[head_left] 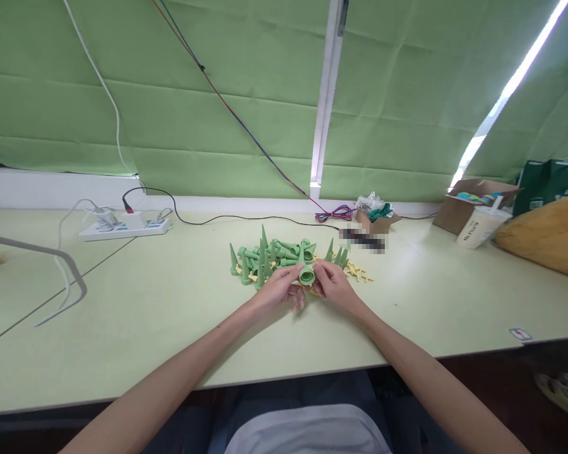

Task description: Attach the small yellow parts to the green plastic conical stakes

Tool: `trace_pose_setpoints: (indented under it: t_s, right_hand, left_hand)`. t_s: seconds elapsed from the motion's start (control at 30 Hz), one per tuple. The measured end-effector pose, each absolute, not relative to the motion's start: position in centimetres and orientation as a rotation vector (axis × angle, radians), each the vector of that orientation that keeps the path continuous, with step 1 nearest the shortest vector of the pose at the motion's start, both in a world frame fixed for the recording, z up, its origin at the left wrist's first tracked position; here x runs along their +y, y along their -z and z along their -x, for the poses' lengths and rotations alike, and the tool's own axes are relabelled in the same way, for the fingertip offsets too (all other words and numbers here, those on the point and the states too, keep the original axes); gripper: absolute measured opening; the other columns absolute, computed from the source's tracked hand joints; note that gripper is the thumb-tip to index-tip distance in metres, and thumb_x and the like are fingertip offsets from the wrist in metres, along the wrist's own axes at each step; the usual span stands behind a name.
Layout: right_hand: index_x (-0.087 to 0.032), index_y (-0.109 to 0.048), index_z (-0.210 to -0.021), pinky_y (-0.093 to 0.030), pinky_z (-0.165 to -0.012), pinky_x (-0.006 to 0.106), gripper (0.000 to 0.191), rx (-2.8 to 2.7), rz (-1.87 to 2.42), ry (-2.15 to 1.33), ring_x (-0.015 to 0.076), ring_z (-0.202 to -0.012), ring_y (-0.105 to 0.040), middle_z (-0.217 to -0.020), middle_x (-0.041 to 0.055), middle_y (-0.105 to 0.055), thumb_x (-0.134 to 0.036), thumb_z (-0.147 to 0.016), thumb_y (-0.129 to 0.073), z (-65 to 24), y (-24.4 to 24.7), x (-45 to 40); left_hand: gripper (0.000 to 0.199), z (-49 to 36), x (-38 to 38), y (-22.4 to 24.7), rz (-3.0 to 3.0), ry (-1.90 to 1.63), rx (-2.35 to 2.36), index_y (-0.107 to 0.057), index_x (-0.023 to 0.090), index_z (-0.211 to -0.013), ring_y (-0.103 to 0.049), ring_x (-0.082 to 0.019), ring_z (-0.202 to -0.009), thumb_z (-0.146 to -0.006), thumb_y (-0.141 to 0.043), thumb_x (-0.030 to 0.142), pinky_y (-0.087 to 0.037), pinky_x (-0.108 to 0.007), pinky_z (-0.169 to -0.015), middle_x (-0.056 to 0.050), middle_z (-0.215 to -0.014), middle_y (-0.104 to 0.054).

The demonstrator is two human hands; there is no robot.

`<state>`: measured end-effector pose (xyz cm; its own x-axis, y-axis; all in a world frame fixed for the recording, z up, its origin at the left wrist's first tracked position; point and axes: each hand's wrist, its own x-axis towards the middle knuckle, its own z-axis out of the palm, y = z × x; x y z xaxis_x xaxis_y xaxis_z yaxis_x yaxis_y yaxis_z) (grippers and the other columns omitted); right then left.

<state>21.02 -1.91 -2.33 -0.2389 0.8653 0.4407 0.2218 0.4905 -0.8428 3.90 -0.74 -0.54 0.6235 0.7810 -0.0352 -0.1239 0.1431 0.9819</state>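
Observation:
A green cone-shaped piece [307,275] is held over the table, its round hollow end facing me and its tip pointing away. My left hand [283,287] grips its left side between thumb and fingers. At its right side my right hand [330,281] is closed in a pinch; what its fingertips hold is too small to make out. Just beyond both hands lies a heap of green pieces [289,251], some standing upright with points up, others on their sides. Small yellow pieces [358,272] lie scattered around the heap, mostly to the right.
A white power strip [125,231] with plugs sits at the back left. Behind the heap are cables and a small open box [377,221]. At the right stand a cardboard box [454,211], a cup [480,227] and an orange-brown bag [546,236]. A grey bent bar crosses the left side.

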Motion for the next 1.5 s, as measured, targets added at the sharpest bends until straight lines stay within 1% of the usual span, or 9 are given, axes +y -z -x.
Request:
trace_pose_setpoints:
  t_s: [0.23,0.33,0.53,0.7,0.83,1.0,1.2,1.33,1.5]
  right_hand:
    - [-0.023,-0.04,-0.07,-0.032,-0.045,0.025,0.044,-1.722,0.93,-0.843,0.0113,-0.041,-0.04,-0.05,-0.0049,-0.045,-0.058,-0.096,-0.037,-21.1,2.5,-1.8]
    - [-0.023,-0.039,-0.07,-0.031,-0.046,0.025,0.042,-1.74,0.921,-0.841,0.0109,-0.041,-0.04,-0.05,-0.0053,-0.044,-0.056,-0.097,-0.038,-21.2,2.5,-1.9]
    - [-0.022,-0.039,-0.067,-0.03,-0.046,0.025,0.042,-1.75,0.925,-0.817,0.0107,-0.04,-0.037,-0.046,-0.0063,-0.041,-0.051,-0.098,-0.039,-21.2,2.5,-1.9]
    - [-0.022,-0.04,-0.063,-0.032,-0.049,0.026,0.045,-1.77,0.966,-0.785,0.0117,-0.042,-0.038,-0.044,-0.0052,-0.041,-0.05,-0.098,-0.038,-21.1,2.3,-1.9]
    - [-0.021,-0.04,-0.058,-0.033,-0.051,0.027,0.049,-1.791,0.988,-0.741,0.0121,-0.043,-0.039,-0.044,-0.0038,-0.042,-0.048,-0.099,-0.036,-21.1,2.1,-2.0]
    - [-0.021,-0.038,-0.05,-0.034,-0.052,0.027,0.057,-1.813,1.033,-0.677,0.0118,-0.044,-0.041,-0.041,-0.0021,-0.043,-0.047,-0.1,-0.033,-21.2,2.4,-1.7]
    - [-0.02,-0.038,-0.044,-0.034,-0.053,0.026,0.061,-1.839,1.076,-0.611,0.0113,-0.044,-0.041,-0.039,-0.0011,-0.044,-0.045,-0.1,-0.032,-21.2,2.6,-1.4]
    - [-0.021,-0.035,-0.041,-0.037,-0.055,0.025,0.064,-1.831,1.081,-0.62,0.0111,-0.043,-0.041,-0.036,-0.0012,-0.04,-0.045,-0.099,-0.032,-21.1,2.5,-1.4]
    - [-0.02,-0.036,-0.04,-0.036,-0.054,0.025,0.064,-1.825,1.087,-0.636,0.0109,-0.042,-0.042,-0.036,-0.0007,-0.042,-0.045,-0.099,-0.032,-21.1,2.7,-1.2]
  left_hand:
    - [0.051,-3.6,-0.4,0.9,-1.354,-0.716,0.629,-0.063,0.011,-0.106,-0.059,-0.013,-0.053,-0.084,-0.059,0.058,-0.045,-0.023,-0.043,-0.009,-0.078,-0.068]
    - [0.05,-3.5,-0.2,1.1,-1.409,-0.727,0.652,-0.063,0.012,-0.102,-0.059,-0.013,-0.051,-0.083,-0.059,0.059,-0.045,-0.024,-0.044,-0.007,-0.073,-0.067]
    - [0.04,-3.3,-0.3,1.1,-1.553,-0.786,0.69,-0.057,0.016,-0.083,-0.057,-0.013,-0.046,-0.086,-0.056,0.055,-0.047,-0.026,-0.046,0.001,-0.056,-0.059]
    - [0.038,-3.3,-0.8,0.6,-1.705,-0.834,0.74,-0.05,0.018,-0.074,-0.055,-0.013,-0.043,-0.088,-0.053,0.052,-0.044,-0.024,-0.044,0.001,-0.055,-0.058]
    - [0.036,-3.3,-1.1,0.5,-1.805,-0.881,0.775,-0.047,0.018,-0.07,-0.052,-0.012,-0.042,-0.09,-0.051,0.049,-0.042,-0.024,-0.043,0.003,-0.053,-0.053]
    - [0.033,-3.6,-1.3,0.9,-1.93,-0.993,0.797,-0.041,0.019,-0.069,-0.052,-0.01,-0.047,-0.089,-0.054,0.041,-0.04,-0.021,-0.044,0.005,-0.059,-0.043]
    - [0.024,-3.6,-1.1,1.5,-2.108,-1.06,0.828,-0.043,0.018,-0.075,-0.051,-0.007,-0.053,-0.09,-0.052,0.033,-0.037,-0.019,-0.045,0.003,-0.074,-0.041]
    - [0.025,-3.6,-1.0,1.7,-2.307,-1.091,0.85,-0.045,0.017,-0.071,-0.048,-0.009,-0.059,-0.092,-0.05,0.029,-0.036,-0.02,-0.05,0.001,-0.074,-0.043]
    - [0.02,-3.7,-1.2,1.6,-2.385,-1.134,0.849,-0.048,0.017,-0.074,-0.046,-0.01,-0.06,-0.091,-0.052,0.027,-0.035,-0.021,-0.053,0.001,-0.071,-0.045]
